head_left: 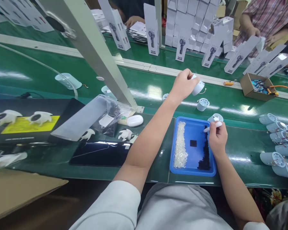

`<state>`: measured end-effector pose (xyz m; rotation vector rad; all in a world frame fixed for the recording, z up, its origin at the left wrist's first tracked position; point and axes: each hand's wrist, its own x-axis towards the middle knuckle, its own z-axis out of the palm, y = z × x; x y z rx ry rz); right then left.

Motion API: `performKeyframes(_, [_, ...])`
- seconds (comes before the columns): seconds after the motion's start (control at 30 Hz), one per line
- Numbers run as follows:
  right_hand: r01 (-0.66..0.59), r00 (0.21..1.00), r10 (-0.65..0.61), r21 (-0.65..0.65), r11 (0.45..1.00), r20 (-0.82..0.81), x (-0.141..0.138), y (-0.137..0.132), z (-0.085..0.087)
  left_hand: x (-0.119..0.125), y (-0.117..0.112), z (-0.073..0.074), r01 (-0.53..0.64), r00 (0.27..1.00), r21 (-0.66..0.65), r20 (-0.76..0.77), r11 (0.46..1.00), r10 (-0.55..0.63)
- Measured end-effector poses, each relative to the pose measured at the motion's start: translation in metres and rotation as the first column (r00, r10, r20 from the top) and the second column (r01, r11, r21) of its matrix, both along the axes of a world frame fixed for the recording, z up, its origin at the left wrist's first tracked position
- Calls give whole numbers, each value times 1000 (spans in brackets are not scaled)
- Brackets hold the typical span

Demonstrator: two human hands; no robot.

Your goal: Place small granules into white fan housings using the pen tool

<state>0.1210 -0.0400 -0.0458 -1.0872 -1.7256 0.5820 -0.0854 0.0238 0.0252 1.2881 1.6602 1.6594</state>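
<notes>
My left hand reaches forward over the green bench, its fingers closed on a pale blue cylindrical housing with a thin wire. Closed around a white pen-like tool, my right hand is over the right edge of a blue tray. The tool's tip points at a strip of small black pieces in the tray. Small clear pieces line the tray's left side, with a dark square between. Another housing stands below my left hand, and one more sits behind my right.
Several housings are grouped at the right. A cardboard box holds blue parts and orange-handled tools. On the left are a metal post, a plastic bag and white fan blades. Two people work across the bench near white cartons.
</notes>
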Motion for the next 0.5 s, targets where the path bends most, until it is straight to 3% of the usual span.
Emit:
performKeyframes(0.17, [-30,999,29,27,999,46,1,0,1,4,-2,1,23,1000,-11,12,1000,-23])
performKeyframes(0.33, [-210,966,182,145,967,183,1,-3,1,6,-6,4,27,999,-6,41,1000,-27])
performKeyframes(0.5, [-299,937,243,216,929,250,1,-4,0,7,-15,10,67,996,-8,51,998,-67])
